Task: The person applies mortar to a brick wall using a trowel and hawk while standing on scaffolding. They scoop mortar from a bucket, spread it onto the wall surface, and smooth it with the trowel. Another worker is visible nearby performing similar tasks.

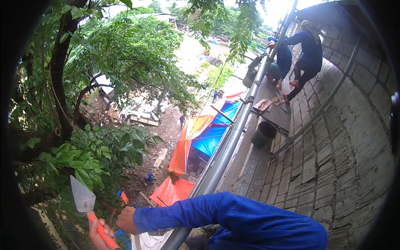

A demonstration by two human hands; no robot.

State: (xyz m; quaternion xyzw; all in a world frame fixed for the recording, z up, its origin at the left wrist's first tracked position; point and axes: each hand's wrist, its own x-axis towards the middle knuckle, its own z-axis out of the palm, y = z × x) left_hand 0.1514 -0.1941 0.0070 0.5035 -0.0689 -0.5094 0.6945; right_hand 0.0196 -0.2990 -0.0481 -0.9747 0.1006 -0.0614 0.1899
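Hands: left hand (pixel 96 237) gripping the orange-red, rounded handle (pixel 109 241) of a small, pointed, grey metal trowel (pixel 84 200); right hand (pixel 127 220) curled, just beside the handle in view; whether it holds or touches anything cannot be told.
Wall: long, grey, block-built wall (pixel 316 166) on the right, with rough mortar joints; well apart from the trowel.
Rail: round, silver-grey metal pipe rail (pixel 214 166), between the wall and the trowel.
Trowel position: lower left, blade uppermost and tilted left, against green leafy branches (pixel 83 164).
Trowel handling: judged light and rigid, easily managed by one hand; not fragile, though a dropped tool could fall to the ground below.
Blade: likely stiff, with thin edges; avoid as a holding point.
Handle: best grip, near its middle; wet mortar or moisture could make it slippery.
Markings: no brand, label or writing readable on the trowel.
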